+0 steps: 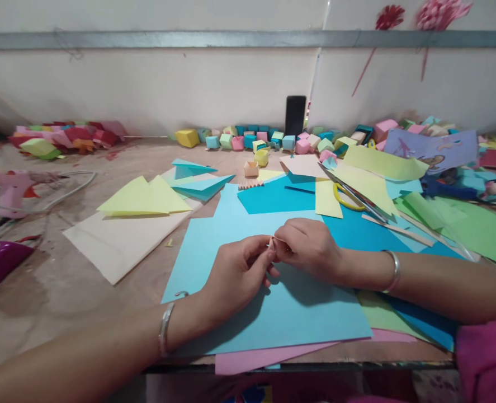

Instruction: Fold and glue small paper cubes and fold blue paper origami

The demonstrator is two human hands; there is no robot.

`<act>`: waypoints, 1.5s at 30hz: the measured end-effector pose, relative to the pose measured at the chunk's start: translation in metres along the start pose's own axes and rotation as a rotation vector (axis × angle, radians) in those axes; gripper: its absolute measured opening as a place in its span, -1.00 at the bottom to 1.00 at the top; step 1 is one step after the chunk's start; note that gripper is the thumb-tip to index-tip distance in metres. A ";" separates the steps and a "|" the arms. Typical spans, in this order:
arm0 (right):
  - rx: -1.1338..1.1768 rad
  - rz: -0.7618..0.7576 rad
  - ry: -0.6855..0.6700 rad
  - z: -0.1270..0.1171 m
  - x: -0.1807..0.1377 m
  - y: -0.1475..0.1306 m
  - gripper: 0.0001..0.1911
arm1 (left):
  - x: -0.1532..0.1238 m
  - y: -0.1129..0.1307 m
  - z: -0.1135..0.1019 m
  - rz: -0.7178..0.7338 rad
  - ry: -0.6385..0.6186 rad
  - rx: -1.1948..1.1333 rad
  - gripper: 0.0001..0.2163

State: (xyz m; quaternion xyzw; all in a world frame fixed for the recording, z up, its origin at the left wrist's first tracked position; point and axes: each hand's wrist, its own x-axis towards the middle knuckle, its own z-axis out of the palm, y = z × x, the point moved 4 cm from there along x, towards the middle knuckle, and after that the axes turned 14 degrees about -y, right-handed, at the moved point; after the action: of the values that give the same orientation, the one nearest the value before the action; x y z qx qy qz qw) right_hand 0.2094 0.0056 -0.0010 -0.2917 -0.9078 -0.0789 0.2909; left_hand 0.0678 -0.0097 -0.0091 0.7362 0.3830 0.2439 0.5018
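A small piece of peach paper [272, 244] is pinched between my two hands above a large light blue sheet [315, 319]. My left hand [241, 268] grips it with thumb and fingertips from the left. From the right, my right hand [308, 246] closes on the same piece, its fingers bent and partly hiding it. Just beyond the hands lie a zigzag-edged peach strip [251, 184] and a small open peach paper box [251, 169]. A yellow folded paper piece [261, 157] stands beside that box.
Yellow-handled scissors [350, 196] rest on paper sheets at the right. Several folded paper cubes [237, 143] line the wall near an upright phone [295, 115]. Yellow sheets [142, 198] and a pink glue gun [15, 193] lie left; a purple tool [0, 263] is nearer.
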 end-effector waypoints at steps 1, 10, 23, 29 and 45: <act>0.010 0.007 -0.008 0.001 0.000 0.001 -0.67 | 0.001 -0.001 -0.001 -0.002 0.005 0.017 -0.82; 0.097 -0.016 -0.110 -0.003 0.005 -0.006 -0.76 | 0.004 0.002 -0.010 0.025 0.085 0.034 -0.83; -0.067 -0.098 -0.216 0.013 -0.003 -0.011 -0.30 | 0.005 0.004 -0.017 0.055 0.152 -0.063 -0.77; -0.129 -0.076 -0.246 0.016 -0.003 -0.009 -0.24 | 0.006 0.000 -0.014 0.054 0.082 -0.253 -0.67; 0.187 0.009 -0.170 -0.002 0.002 0.001 -0.65 | 0.011 -0.004 -0.023 0.017 0.084 -0.146 -0.83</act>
State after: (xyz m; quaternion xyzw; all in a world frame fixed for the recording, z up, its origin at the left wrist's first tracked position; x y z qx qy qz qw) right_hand 0.2099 0.0065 0.0015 -0.2730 -0.9312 0.0325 0.2392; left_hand 0.0558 0.0123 -0.0044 0.6900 0.3789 0.3061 0.5353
